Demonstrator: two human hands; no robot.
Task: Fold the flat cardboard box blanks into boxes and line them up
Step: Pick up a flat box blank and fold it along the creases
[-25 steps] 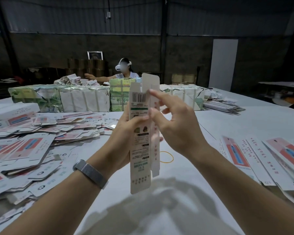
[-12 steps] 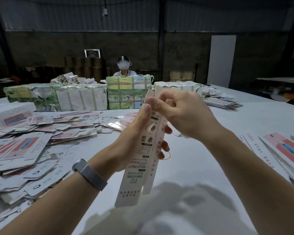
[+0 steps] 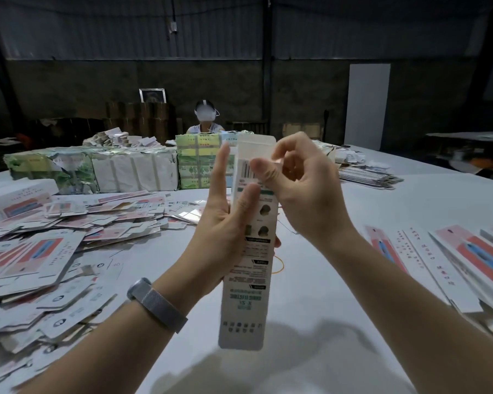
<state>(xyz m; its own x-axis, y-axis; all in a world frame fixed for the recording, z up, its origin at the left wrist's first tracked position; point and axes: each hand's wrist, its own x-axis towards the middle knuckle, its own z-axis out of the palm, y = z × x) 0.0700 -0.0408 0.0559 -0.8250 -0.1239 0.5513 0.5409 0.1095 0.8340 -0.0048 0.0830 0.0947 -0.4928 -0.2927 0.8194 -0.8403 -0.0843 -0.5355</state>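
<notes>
A long narrow white box blank [image 3: 249, 282] with green and black print stands nearly upright above the table, its top flap raised. My left hand [image 3: 225, 220] holds its middle, thumb across the printed face, index finger straight up beside the left edge. My right hand [image 3: 299, 189] pinches the top end near the barcode, thumb on the front and curled fingers behind. A loose heap of flat blanks [image 3: 54, 245] with red and blue print covers the table on the left. Folded boxes [image 3: 453, 263] lie side by side on the right.
Wrapped bundles [image 3: 131, 172] form a wall across the far table, with a seated person [image 3: 207, 118] behind them. A yellow rubber band [image 3: 279, 265] lies on the white table [image 3: 325, 294] behind the held blank. A stack of flat sheets [image 3: 365, 177] sits far right.
The blank has swung from tilted back to nearly upright and risen. My right hand has shifted from gripping over its top end to pinching near the barcode, with the top flap showing above.
</notes>
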